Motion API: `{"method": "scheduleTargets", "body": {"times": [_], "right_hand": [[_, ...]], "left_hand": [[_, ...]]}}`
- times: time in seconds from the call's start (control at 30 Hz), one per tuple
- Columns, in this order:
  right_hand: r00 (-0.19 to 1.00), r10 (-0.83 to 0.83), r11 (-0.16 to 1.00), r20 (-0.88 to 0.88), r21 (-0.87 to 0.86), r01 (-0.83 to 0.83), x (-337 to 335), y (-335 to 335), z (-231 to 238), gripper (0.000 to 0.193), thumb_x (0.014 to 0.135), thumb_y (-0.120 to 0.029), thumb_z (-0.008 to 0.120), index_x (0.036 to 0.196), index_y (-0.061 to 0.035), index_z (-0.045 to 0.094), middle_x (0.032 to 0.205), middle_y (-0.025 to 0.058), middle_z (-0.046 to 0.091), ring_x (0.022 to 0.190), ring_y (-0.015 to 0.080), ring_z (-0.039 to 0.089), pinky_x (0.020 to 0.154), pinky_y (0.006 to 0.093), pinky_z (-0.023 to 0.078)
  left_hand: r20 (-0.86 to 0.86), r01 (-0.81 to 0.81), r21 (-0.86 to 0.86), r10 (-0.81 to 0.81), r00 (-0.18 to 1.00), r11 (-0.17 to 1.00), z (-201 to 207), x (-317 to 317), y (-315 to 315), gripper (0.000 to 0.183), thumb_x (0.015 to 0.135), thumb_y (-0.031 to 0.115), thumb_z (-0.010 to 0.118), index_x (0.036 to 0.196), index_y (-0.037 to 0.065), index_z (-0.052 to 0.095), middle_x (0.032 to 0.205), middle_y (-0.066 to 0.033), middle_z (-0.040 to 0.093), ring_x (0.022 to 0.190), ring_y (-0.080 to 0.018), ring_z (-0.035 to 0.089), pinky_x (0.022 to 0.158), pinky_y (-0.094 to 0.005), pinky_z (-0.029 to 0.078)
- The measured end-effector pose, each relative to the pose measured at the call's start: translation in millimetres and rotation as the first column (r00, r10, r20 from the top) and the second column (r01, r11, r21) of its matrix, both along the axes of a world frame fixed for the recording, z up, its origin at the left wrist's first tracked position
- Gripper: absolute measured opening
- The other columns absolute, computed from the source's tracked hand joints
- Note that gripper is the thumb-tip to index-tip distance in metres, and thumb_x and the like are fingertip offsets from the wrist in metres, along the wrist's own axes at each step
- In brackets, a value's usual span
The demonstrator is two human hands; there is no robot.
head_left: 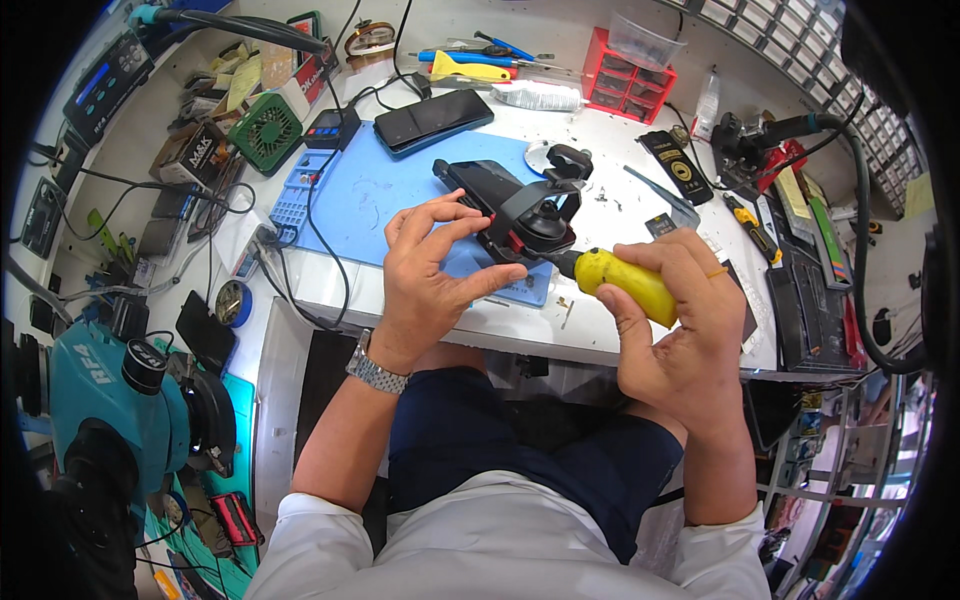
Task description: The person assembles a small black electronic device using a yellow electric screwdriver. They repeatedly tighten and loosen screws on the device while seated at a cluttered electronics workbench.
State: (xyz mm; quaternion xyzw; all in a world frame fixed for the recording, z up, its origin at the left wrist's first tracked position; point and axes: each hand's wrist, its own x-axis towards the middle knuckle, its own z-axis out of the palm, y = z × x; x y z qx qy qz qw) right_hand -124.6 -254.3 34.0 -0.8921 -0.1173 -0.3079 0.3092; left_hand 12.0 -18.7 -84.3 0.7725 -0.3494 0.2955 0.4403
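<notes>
A dark phone (486, 187) sits in a black screen clamp with a suction cup (541, 222), tilted over the blue mat (350, 200). My left hand (428, 270) steadies this clamped phone, its fingers along the left edge and its thumb at the near corner. In my right hand (690, 310) is a yellow squeeze bottle (625, 285) with a dark nozzle. Fingers and thumb wrap round the bottle. Its thin tip points left, at the near right edge of the clamped phone; whether it touches is hard to make out.
Behind the clamp lies another phone (432, 122). Metal tweezers (663, 198) and a yellow-black screwdriver (752, 228) lie to the right. A red drawer box (627, 80) stands at the back. On the left are a small green fan (267, 134) and a teal microscope (115, 400).
</notes>
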Motion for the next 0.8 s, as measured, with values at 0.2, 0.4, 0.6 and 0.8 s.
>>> {"method": "scheduleTargets", "body": {"times": [0.2,0.4,0.6,0.8], "right_hand": [[1.0,-0.002,1.0,0.003,-0.026,0.002,-1.8,-2.8,1.9,0.029,0.085,0.005,0.087,0.112,0.0012,0.078,0.094,0.0175,0.071,0.082,0.0317,0.071,0.076,0.0361,0.054],[1.0,0.011,1.0,0.003,0.02,-0.011,1.4,0.9,-0.4,0.029,0.085,0.006,0.086,0.112,0.0015,0.078,0.092,0.0172,0.07,0.08,0.0314,0.069,0.074,0.0358,0.053],[1.0,-0.007,1.0,-0.024,0.009,0.007,-4.2,-7.3,-1.3,0.027,0.088,0.004,0.086,0.113,0.0025,0.078,0.094,0.0162,0.071,0.083,0.0286,0.07,0.077,0.0347,0.053],[0.981,-0.192,0.959,0.018,0.216,0.184,-12.9,-35.1,-37.7,0.028,0.104,-0.004,0.084,0.128,0.0046,0.072,0.122,0.0122,0.074,0.108,0.0154,0.071,0.097,0.0298,0.057]], "left_hand": [[-0.008,0.0,-0.003,0.0,1.0,1.0,-1.0,0.1,0.1,0.062,0.072,0.038,0.11,0.118,0.006,0.086,0.125,-0.009,0.079,0.133,-0.0336,0.073,0.112,-0.0459,0.045],[-0.004,-0.002,0.0,0.002,1.0,1.0,-0.2,-0.8,0.4,0.062,0.072,0.038,0.11,0.118,0.005,0.085,0.126,-0.0089,0.079,0.133,-0.0335,0.072,0.112,-0.0455,0.045],[-0.002,-0.004,0.001,0.004,1.0,1.0,-0.8,-0.2,1.0,0.061,0.072,0.038,0.11,0.117,0.005,0.085,0.125,-0.0086,0.08,0.132,-0.0336,0.072,0.111,-0.0454,0.046],[-0.032,-0.013,0.004,0.013,0.999,1.0,-1.7,-0.5,0.4,0.059,0.073,0.035,0.11,0.118,0.004,0.085,0.126,-0.009,0.08,0.133,-0.0342,0.072,0.111,-0.0449,0.046]]}}
